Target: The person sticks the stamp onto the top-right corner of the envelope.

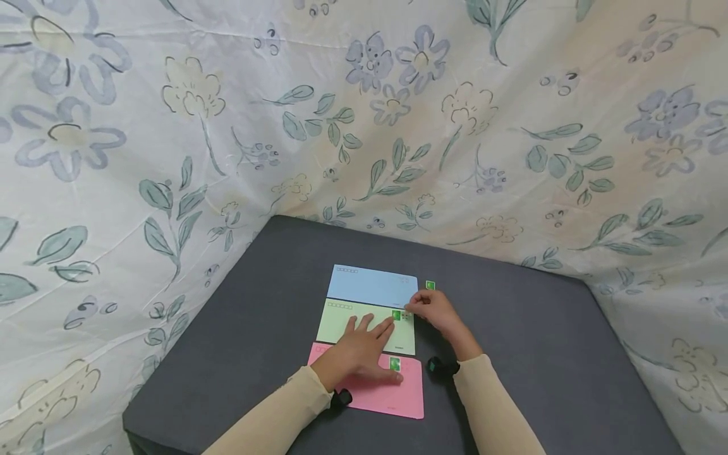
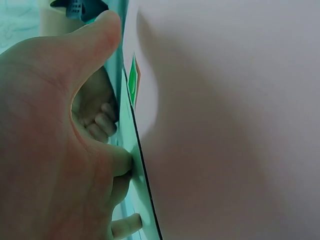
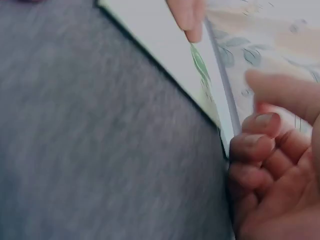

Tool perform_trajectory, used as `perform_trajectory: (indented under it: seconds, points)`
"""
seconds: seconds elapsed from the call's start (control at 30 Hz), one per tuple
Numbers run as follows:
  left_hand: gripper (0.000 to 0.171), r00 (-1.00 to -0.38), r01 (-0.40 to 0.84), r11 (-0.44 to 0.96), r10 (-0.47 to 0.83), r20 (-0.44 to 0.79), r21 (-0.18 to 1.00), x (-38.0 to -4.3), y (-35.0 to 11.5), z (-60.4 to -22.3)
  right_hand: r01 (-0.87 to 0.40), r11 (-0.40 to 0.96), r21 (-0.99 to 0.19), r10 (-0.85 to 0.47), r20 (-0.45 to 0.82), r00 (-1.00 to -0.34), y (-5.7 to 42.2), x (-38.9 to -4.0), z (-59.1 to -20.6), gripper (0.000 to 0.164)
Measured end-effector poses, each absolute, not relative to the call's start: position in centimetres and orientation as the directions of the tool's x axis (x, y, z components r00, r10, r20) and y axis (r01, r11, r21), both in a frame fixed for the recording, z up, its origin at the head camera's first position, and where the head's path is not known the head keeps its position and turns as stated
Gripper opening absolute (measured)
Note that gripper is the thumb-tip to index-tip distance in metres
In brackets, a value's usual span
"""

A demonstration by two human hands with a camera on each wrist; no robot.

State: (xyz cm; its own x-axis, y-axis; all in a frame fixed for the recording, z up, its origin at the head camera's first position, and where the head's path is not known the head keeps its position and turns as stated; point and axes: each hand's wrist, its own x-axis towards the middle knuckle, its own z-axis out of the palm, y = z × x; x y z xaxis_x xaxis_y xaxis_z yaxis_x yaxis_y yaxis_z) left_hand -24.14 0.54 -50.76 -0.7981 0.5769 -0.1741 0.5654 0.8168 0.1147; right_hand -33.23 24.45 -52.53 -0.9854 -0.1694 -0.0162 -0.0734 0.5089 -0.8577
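Three envelopes lie in a column: a blue envelope (image 1: 370, 287) at the back, a green envelope (image 1: 341, 325) in the middle and a pink envelope (image 1: 392, 401) in front. My left hand (image 1: 364, 351) rests spread over the pink and green ones, its index fingertip at a green stamp (image 1: 396, 315) on the green envelope. Another stamp (image 1: 395, 364) sits on the pink envelope, above the left thumb. My right hand (image 1: 436, 311) hovers by the green envelope's upper right corner, fingers loosely curled; nothing shows between them in the right wrist view.
A loose green stamp (image 1: 430, 285) lies on the dark grey table (image 1: 227, 354), right of the blue envelope and just beyond the right hand. Flower-patterned cloth (image 1: 398, 158) hangs behind and at both sides of the table. Dark wrist cameras (image 1: 341, 399) sit under both wrists.
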Motion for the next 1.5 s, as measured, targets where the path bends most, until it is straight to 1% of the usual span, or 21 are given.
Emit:
perform_trajectory:
  seconds: [0.13, 0.23, 0.4, 0.73, 0.9, 1.07, 1.3, 1.5]
  points:
    - [0.117, -0.801, 0.561, 0.819, 0.574, -0.174, 0.119, -24.0, 0.6, -50.5, -0.077, 0.378, -0.923, -0.206, -0.003, -0.978, 25.8, -33.2, -52.9, 0.013]
    - [0.117, -0.804, 0.556, 0.822, 0.569, -0.171, 0.12, -23.9, 0.6, -50.4, -0.1, 0.325, -0.941, -0.234, 0.022, -0.972, 26.3, -33.2, -52.9, 0.013]
    - [0.116, -0.801, 0.557, 0.82, 0.573, -0.172, 0.136, -23.8, 0.6, -50.5, -0.093, 0.317, -0.944, -0.234, 0.018, -0.972, 26.4, -33.0, -53.0, 0.012]
    - [0.116, -0.798, 0.56, 0.816, 0.577, -0.172, 0.141, -23.5, 0.4, -50.5, -0.121, 0.315, -0.941, -0.23, 0.048, -0.972, 26.1, -32.4, -53.0, 0.017]
    - [0.116, -0.795, 0.567, 0.813, 0.582, -0.169, 0.134, -23.5, 0.3, -50.5, -0.095, 0.316, -0.944, -0.204, 0.03, -0.978, 26.0, -32.2, -53.0, 0.014]
    - [0.116, -0.792, 0.574, 0.806, 0.592, -0.153, 0.146, -23.6, 0.2, -50.6, -0.103, 0.294, -0.95, -0.202, 0.044, -0.978, 26.0, -32.1, -53.1, 0.012]
    - [0.112, -0.792, 0.572, 0.802, 0.594, -0.138, 0.17, -24.6, 0.1, -51.7, -0.124, 0.243, -0.962, -0.205, 0.074, -0.976, 26.5, -32.2, -53.6, 0.011]
    - [0.109, -0.795, 0.572, 0.798, 0.596, -0.112, 0.189, -24.7, 0.0, -51.1, -0.112, 0.229, -0.967, -0.187, 0.07, -0.98, 26.6, -32.2, -53.4, 0.01]
